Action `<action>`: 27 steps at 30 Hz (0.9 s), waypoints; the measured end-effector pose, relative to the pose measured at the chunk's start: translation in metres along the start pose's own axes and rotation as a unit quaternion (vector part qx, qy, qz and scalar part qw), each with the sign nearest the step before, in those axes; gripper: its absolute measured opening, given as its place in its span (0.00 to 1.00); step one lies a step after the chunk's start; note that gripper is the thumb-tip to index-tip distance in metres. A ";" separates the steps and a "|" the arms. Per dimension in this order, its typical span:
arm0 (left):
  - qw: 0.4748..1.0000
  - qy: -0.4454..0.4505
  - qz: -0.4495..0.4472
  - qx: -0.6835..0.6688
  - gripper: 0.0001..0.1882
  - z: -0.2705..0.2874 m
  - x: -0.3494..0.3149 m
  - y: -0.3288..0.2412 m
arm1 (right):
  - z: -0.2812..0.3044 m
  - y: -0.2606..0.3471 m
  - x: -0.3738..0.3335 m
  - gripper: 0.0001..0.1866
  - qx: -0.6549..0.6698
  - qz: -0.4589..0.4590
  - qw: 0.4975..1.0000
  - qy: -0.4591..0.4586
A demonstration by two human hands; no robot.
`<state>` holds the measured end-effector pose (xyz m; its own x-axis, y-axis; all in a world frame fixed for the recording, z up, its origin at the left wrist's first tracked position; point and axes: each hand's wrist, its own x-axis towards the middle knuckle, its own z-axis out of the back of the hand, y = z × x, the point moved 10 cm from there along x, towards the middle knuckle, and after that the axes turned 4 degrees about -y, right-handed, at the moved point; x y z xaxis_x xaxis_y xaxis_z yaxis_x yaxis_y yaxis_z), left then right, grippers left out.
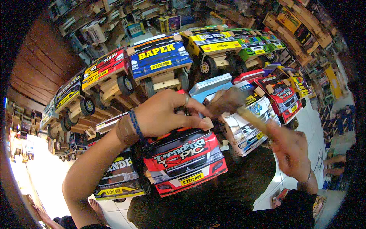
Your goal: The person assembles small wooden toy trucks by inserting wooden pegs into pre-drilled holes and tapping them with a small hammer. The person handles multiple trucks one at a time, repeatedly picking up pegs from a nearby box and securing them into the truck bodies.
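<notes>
A red toy truck [187, 156] with a printed front stands close before me, its front facing me. My left hand [164, 112] reaches over its top, thumb and fingers pinched on a small wooden block [207, 124] at the truck's upper right corner. In my right hand [290, 152] is a hammer [263, 124], gripped by its wooden handle. The hammer's head, smeared by motion, is just right of my left fingertips. Beside the red truck stand a white toy truck [251, 126] on the right and a dark toy truck [120, 175] on the left.
Behind, a row of toy trucks includes a blue one [162, 57], a yellow one [211, 42] and a red one [105, 72]. Another red truck [280, 95] stands at right. Wooden truck parts [297, 28] fill the far right. Part of another person [45, 219] shows at lower left.
</notes>
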<state>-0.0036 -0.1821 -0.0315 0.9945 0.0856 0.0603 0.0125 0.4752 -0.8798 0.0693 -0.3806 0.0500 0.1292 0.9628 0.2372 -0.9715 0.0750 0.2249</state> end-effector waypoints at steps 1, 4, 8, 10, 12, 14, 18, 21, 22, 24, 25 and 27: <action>0.999 0.011 0.007 -0.036 0.14 -0.001 -0.001 -0.001 | 0.010 -0.013 -0.006 0.26 0.017 -0.055 0.996 -0.062; 0.999 0.004 0.024 -0.031 0.14 0.000 0.001 -0.002 | 0.042 -0.055 -0.037 0.25 0.131 -0.170 0.925 -0.313; 0.993 0.007 0.113 -0.041 0.19 -0.001 -0.002 0.006 | 0.075 -0.100 -0.090 0.25 0.203 -0.249 0.783 -0.533; 0.997 -0.018 0.064 0.027 0.20 0.002 0.004 -0.007 | 0.088 -0.114 -0.087 0.24 0.165 -0.258 0.826 -0.473; 0.989 -0.017 0.147 0.018 0.19 -0.001 0.001 0.004 | 0.095 -0.146 -0.099 0.20 0.256 -0.305 0.806 -0.438; 0.985 -0.041 0.165 -0.015 0.18 -0.001 -0.001 0.004 | 0.099 -0.182 -0.116 0.20 0.332 -0.328 0.778 -0.421; 0.980 -0.070 0.183 -0.034 0.16 0.004 -0.006 0.016 | 0.112 -0.297 -0.193 0.21 0.172 -0.433 0.757 -0.459; 0.986 -0.054 0.156 0.034 0.19 0.008 -0.008 0.021 | 0.114 -0.373 -0.254 0.24 -0.134 -0.450 0.808 -0.356; 0.984 -0.064 0.168 0.006 0.18 0.009 -0.011 0.025 | 0.095 -0.414 -0.290 0.27 -0.140 -0.541 0.779 -0.285; 0.984 -0.071 0.158 -0.045 0.17 0.008 -0.009 0.026 | 0.045 -0.485 -0.338 0.33 -0.159 -0.633 0.750 -0.107; 0.982 -0.055 0.179 -0.002 0.20 0.010 -0.011 0.028 | 0.026 -0.501 -0.346 0.32 -0.246 -0.599 0.756 -0.089; 0.989 -0.008 0.145 0.019 0.19 0.005 -0.005 0.016 | -0.028 -0.548 -0.374 0.25 -0.186 -0.623 0.759 -0.022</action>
<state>-0.0089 -0.1704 -0.0438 0.9538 0.2368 -0.1849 -0.2778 0.4612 -0.8427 0.5483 -0.7747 -0.1881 0.9929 0.0755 0.0923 -0.0776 0.9968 0.0192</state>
